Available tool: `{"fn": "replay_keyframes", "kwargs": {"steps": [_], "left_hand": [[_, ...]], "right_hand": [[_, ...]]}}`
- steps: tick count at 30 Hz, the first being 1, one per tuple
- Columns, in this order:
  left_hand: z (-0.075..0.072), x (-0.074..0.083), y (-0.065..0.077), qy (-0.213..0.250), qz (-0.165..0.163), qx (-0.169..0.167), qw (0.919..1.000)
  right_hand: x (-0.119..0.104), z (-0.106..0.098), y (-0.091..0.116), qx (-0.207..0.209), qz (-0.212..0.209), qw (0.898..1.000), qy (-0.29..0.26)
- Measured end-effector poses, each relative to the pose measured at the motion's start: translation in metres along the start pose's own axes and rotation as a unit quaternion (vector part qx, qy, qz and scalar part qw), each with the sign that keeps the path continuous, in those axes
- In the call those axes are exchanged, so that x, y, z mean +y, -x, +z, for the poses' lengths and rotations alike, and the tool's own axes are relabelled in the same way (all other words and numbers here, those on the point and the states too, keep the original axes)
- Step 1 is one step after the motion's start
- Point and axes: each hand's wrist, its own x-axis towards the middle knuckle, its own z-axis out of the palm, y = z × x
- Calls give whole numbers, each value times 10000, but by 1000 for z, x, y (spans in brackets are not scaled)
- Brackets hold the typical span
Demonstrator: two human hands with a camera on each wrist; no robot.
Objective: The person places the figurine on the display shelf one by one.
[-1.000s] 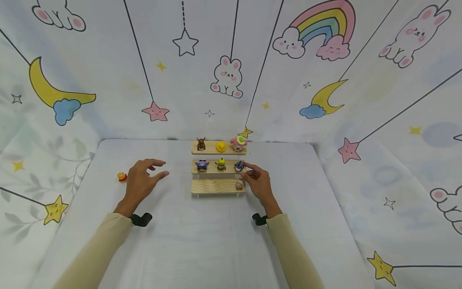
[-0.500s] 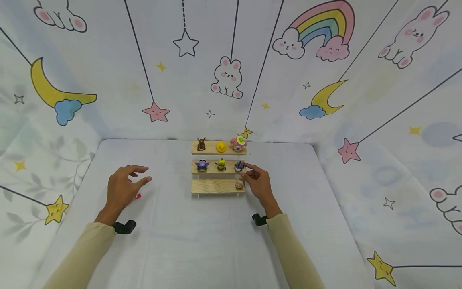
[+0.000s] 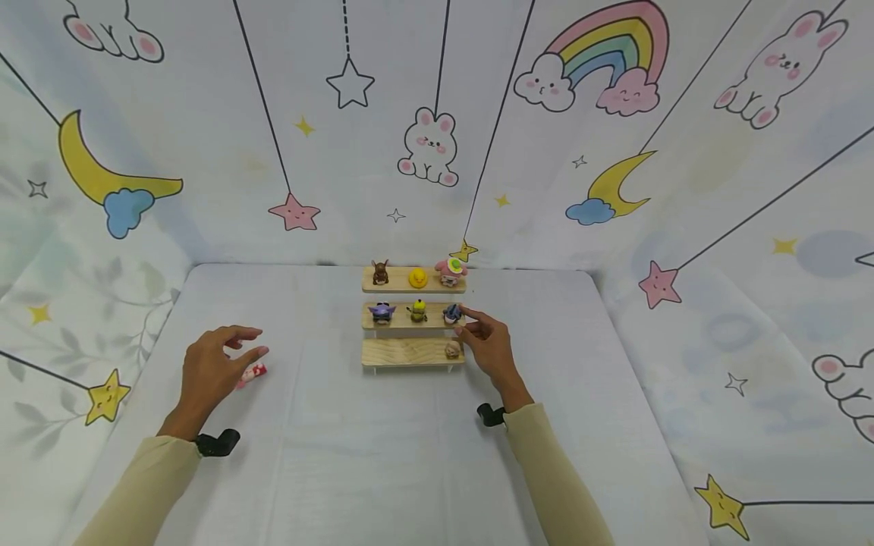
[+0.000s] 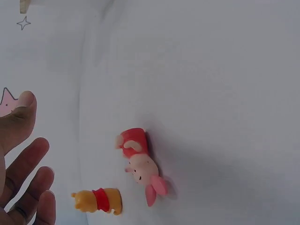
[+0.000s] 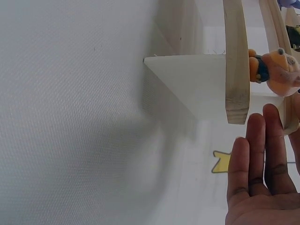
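Observation:
My left hand (image 3: pixel 208 371) hovers at the left of the table, thumb and fingers spread apart and holding nothing. Close by lies a Piglet figurine (image 4: pixel 140 164) in red, on its side. Beside that lies a Winnie the Pooh figurine (image 4: pixel 99 200) in a red top, hidden by the hand in the head view. My right hand (image 3: pixel 490 345) stays at the right end of a three-tier wooden display shelf (image 3: pixel 403 351), fingertips right at a blue figurine (image 3: pixel 451 313) on the middle tier. Three of its fingers (image 5: pixel 255 145) are straight in the right wrist view. A small tan figurine (image 3: pixel 453 349) sits on the bottom tier.
On the top tier stand a brown figurine (image 3: pixel 380 273), a yellow duck (image 3: pixel 418 278) and a pink figurine (image 3: pixel 451 271). The middle tier also bears a purple figurine (image 3: pixel 381 312) and a green-and-yellow one (image 3: pixel 418 310). A printed cloth backdrop (image 3: pixel 369 167) rises behind the white table (image 3: pixel 369 462).
My left hand has moved left and toward me, from over the table near the shelf's left, uncovering Piglet and covering Pooh. The right hand has not moved.

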Motion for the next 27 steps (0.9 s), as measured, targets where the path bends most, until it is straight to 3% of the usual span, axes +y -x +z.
{"fn": "replay_keyframes", "kwargs": {"steps": [5, 12, 16, 22, 27], "left_hand": [[1, -11, 10, -93, -164, -121, 9997], [7, -21, 23, -215, -623, -491, 9966], [11, -26, 26, -287, -670, -530, 9959], [17, -33, 27, -294, -768, -571, 9950], [21, -36, 29, -319, -623, -520, 9962]], "right_hand": [[10, 2, -3, 39, 19, 10000, 18], [-10, -1, 2, -165, -78, 9998, -76], [-24, -3, 9, -203, -62, 9998, -21], [-27, -3, 11, -163, 5, 9999, 2], [-27, -2, 10, -133, 30, 9999, 73]]}}
